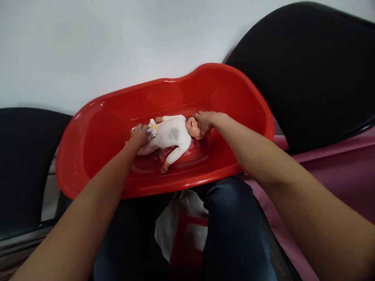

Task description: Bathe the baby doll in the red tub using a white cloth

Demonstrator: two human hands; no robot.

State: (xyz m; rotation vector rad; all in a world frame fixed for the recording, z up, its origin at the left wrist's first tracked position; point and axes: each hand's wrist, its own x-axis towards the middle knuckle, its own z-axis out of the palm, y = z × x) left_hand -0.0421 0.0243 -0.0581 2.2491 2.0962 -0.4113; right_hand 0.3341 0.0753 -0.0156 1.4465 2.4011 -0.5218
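Note:
A doll (172,132) in a white outfit lies on its back in a red baby bathtub (108,102), its head to the right and its legs to the left. A grey patch shows on its chest. My right hand (207,121) is curled round the side and top of the doll's head. At the other end, my left hand (138,137) is closed at the doll's legs, with its fingers on a small white cloth (152,127) that has a yellow mark. The doll's feet are mostly hidden by this hand.
Black chairs stand on both sides, one chair (310,74) at the right and another chair (23,164) at the left. Behind the tub is a white wall (117,43). Pink material (336,171) lies at the right. My knees (231,203) are against the tub's near side.

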